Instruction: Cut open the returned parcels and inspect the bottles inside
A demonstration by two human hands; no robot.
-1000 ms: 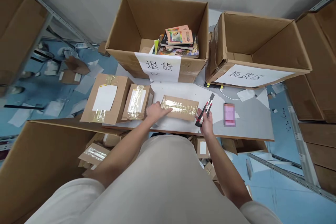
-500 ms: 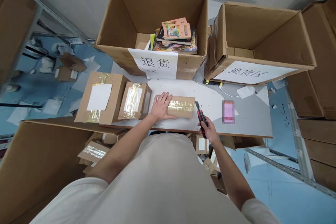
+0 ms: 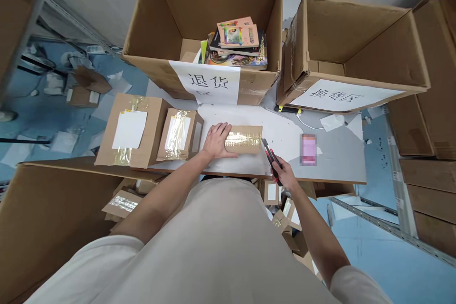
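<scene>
A small cardboard box (image 3: 245, 139) with shiny clear tape along its top lies flat on the white table (image 3: 337, 164). My left hand (image 3: 215, 141) grips its left end, thumb on the near side and fingers towards the far side. In my right hand (image 3: 283, 173) is a red and black utility knife (image 3: 272, 159). Its blade points up and left, close to the box's right end; whether it touches the cardboard I cannot tell. Left of my left hand stand a taped carton (image 3: 178, 134) and a larger carton (image 3: 130, 130), both with white labels.
Behind the small box, a big open carton (image 3: 156, 64) holds several books (image 3: 237, 38). Beside it is another open carton (image 3: 359, 57) with a paper sign. A yellow-black tool (image 3: 288, 109), a white cable and a blurred pink item (image 3: 308, 149) lie to the right.
The whole view has shifted slightly. My left hand stays on the small box, and the knife remains in my right hand beside the box's right end.
</scene>
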